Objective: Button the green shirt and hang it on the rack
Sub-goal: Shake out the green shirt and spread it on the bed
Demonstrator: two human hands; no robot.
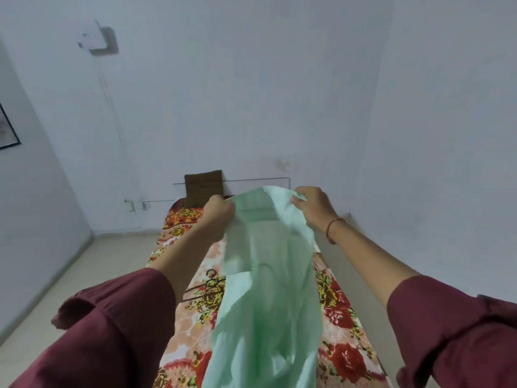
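A pale green shirt (268,289) hangs in the air in front of me, held up by its top edge. My left hand (216,212) grips the left side of that edge, and my right hand (313,207) grips the right side. The cloth drops down in loose folds over the bed. A dark hanger (208,284) lies on the bedspread just left of the shirt, partly hidden behind it. A thin rail (251,180) runs along the wall behind my hands.
A bed with a floral red and orange spread (344,326) stretches below the shirt. A brown cloth (203,189) hangs over the rail at the bed's far end. White walls close in behind and to the right. Pale floor (92,275) lies to the left.
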